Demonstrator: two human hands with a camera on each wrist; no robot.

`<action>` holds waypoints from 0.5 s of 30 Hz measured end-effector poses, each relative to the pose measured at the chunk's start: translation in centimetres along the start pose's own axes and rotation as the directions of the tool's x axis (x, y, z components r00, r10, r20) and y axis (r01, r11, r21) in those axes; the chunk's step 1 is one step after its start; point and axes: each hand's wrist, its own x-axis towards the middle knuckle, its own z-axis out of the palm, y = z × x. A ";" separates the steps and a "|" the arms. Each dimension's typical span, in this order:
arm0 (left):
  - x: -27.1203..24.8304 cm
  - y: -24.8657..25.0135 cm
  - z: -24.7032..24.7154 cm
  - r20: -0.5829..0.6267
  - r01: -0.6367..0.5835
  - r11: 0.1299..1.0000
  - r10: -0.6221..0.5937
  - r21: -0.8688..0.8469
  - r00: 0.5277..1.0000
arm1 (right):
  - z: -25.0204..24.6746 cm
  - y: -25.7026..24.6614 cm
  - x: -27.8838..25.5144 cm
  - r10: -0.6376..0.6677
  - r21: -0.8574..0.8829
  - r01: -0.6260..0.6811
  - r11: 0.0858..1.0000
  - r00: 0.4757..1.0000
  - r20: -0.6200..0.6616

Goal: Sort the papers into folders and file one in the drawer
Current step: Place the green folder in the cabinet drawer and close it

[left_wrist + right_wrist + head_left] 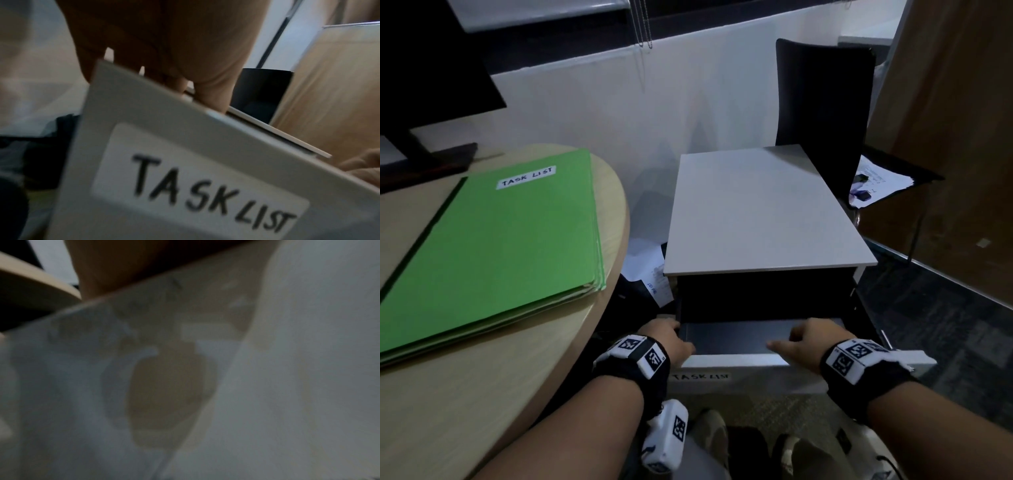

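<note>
Both your hands sit on the drawer [736, 359] front's top edge: left hand [667, 337] at its left end, fingers hooked over; right hand [803, 339] curled on it, thumb out. Your left wrist view reads the label [197, 181] "TASK LIST"; the right is blurred. That green folder [493, 246] lies on the desk [482, 394].
</note>
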 end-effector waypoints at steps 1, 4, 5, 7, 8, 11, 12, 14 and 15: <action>-0.4 0.2 -0.2 0.006 -0.009 0.999 0.008 0.046 1.000 | -0.3 -0.2 -0.2 0.016 0.001 -0.016 1.000 0.999 0.043; -1.3 2.2 -1.6 -0.091 -0.082 0.995 0.086 0.049 0.992 | -1.5 -0.6 -0.5 0.023 -0.089 -0.012 0.996 0.992 0.123; -1.5 3.1 -2.3 -0.135 -0.121 0.993 0.120 -0.001 0.984 | -1.9 -0.8 -0.6 0.028 -0.101 -0.014 0.995 0.990 0.140; -1.6 5.2 -3.6 -0.185 -0.193 0.974 0.170 -0.115 0.968 | -3.1 -1.0 -0.8 0.029 -0.053 -0.021 0.998 0.988 0.153; -1.3 6.2 -4.2 -0.186 -0.219 0.962 0.188 -0.162 0.964 | -4.1 -1.1 -0.8 0.023 0.020 -0.026 0.999 0.991 0.132; 0.2 9.0 -5.9 -0.207 -0.286 0.942 0.249 -0.174 0.946 | -7.7 -1.5 0.0 0.028 0.235 0.015 0.972 0.983 -0.180; 1.0 9.7 -6.4 -0.211 -0.306 0.946 0.279 -0.110 0.937 | -8.8 -1.6 0.5 0.047 0.256 0.032 0.966 0.954 -0.297; 2.5 10.4 -6.9 -0.174 -0.307 0.949 0.315 0.070 0.933 | -10.1 -2.1 1.8 0.063 0.229 0.028 0.973 0.923 -0.380; 3.3 10.5 -7.0 -0.136 -0.296 0.942 0.318 0.157 0.938 | -10.0 -2.2 2.7 0.057 0.186 0.011 0.983 0.931 -0.360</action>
